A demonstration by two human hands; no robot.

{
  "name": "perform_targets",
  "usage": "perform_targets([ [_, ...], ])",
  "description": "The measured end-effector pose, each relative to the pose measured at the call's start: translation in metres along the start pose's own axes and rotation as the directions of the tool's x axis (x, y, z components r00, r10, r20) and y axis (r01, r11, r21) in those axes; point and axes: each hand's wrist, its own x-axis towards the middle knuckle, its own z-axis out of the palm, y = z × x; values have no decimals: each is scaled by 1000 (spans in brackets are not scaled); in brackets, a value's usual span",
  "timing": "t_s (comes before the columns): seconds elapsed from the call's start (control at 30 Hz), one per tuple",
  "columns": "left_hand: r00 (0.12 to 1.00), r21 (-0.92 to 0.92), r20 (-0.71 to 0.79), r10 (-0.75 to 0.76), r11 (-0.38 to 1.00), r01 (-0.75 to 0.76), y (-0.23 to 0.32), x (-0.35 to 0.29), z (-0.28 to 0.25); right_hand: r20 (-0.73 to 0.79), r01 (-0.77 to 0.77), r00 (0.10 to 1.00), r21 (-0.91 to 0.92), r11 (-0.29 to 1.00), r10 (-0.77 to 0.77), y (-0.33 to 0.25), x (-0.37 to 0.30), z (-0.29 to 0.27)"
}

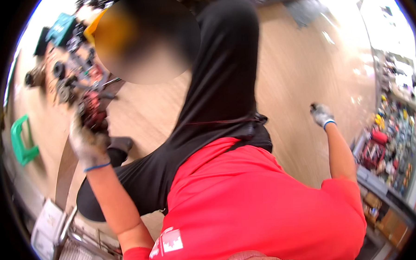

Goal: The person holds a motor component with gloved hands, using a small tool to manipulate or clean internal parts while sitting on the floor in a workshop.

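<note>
My left hand [88, 147], in a pale work glove with a blue cuff, is at the left with its fingers curled against a red and dark machine part [93, 111]. Motion blur softens that part, and its exact kind does not show. Out to the right, my right hand [323, 115] wears a similar glove and hangs above the floor. Its fingers are closed, with something small and dark at their tips that I cannot make out.
Dark wheels and metal parts [65, 92] lie on the floor beyond my left hand. A green plastic stool [23, 140] is at far left, a metal-framed chair [74, 252] at lower left. On the right stands a glass case [391, 187] full of small items. A blue-green box [60, 28] sits at upper left.
</note>
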Motion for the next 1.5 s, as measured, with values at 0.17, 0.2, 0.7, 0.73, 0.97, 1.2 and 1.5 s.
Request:
perform_targets([
  [0.17, 957, 69, -264, 119, 992, -104, -4, -7, 53, -756, 778, 628, 602, 181, -185, -213, -77, -216],
  [0.2, 956, 74, -283, 80, 995, -62, -2, -8, 49, -798, 810, 562, 584, -51, -218, -255, -109, -248],
  [0.7, 935, -44, -305, 178, 979, -200, -40, -6, -7, -85, 827, 77, 561, 16, -993, -534, -157, -237],
  [0.73, 945, -40, -282, 163, 983, -181, -38, -10, -6, -13, 762, 109, 643, 76, -994, -539, -157, -237],
  [0.97, 932, 57, -303, 198, 980, -190, -42, -12, -9, 17, 821, 195, 544, 173, -981, -546, -156, -241],
  [1.2, 911, 171, -336, 240, 966, -192, -44, -10, -7, -128, 853, 137, 519, 51, -982, -532, -155, -249],
  [1.5, 865, 59, -431, 257, 964, -258, -45, -9, -1, 133, 907, -303, 345, -243, -944, -524, -155, -255],
])
